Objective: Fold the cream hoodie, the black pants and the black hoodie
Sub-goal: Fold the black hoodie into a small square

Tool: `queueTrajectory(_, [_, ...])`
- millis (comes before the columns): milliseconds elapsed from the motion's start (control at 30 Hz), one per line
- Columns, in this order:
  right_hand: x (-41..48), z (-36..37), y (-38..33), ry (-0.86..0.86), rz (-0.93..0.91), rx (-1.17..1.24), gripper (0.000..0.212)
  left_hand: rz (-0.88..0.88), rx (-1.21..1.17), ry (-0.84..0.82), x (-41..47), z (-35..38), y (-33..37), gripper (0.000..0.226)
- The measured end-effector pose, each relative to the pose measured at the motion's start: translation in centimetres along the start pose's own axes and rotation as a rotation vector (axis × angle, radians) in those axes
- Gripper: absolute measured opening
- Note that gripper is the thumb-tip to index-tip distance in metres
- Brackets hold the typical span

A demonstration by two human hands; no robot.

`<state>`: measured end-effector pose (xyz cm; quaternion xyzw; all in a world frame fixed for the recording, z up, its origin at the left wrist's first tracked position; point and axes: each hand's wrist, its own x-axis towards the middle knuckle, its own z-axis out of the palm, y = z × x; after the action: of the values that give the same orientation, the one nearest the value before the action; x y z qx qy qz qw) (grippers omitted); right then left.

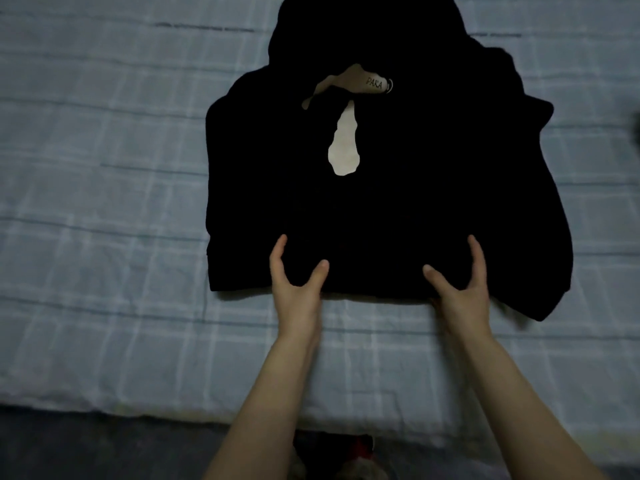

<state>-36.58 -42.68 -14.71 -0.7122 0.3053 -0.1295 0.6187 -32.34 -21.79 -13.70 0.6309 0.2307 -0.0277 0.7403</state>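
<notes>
Head view: the black hoodie lies flat on the bed, hood at the far end and a cream strip showing at the neck. Both hands are at its near hem. The left hand and right hand each grip the fabric in the fork between thumb and forefinger, thumbs lying on top. The hands are set apart, either side of the hem's middle.
</notes>
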Motion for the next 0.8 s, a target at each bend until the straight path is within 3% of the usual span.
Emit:
queueTrajectory(100, [-2.0, -1.8, -0.9, -0.009, -0.064, -0.116, 0.068, 0.063, 0.169, 0.036, -1.9, -1.8, 0.5, 0.061])
queueTrajectory(367, [-9.7, -6.9, -2.8, -0.053, -0.061, -0.141, 0.063, 0.055, 0.284, 0.021, -10.0, -5.9, 2.1, 0.058])
queueTrajectory(567, [-12.4, -7.9, 2.2, -0.094, 0.120, -0.252, 0.065, -0.130, 0.299, -0.009, -12.7, -6.6, -1.3, 0.060])
queueTrajectory(667, [-12.2, -8.3, 1.7, -0.165, 0.157, -0.165, 0.068, -0.203, 0.335, -0.105, -12.3, -6.8, -1.2, 0.064])
queueTrajectory(733, [-12.9, -9.8, 0.1, -0.247, 0.261, -0.132, 0.070, -0.272, 0.510, -0.200, -12.6, -8.0, 0.2, 0.062])
queueTrajectory(800, [-13.1, -10.7, -2.5, -0.346, 0.262, -0.411, 0.058, -0.166, 0.992, -0.287, -12.8, -8.7, 2.2, 0.053])
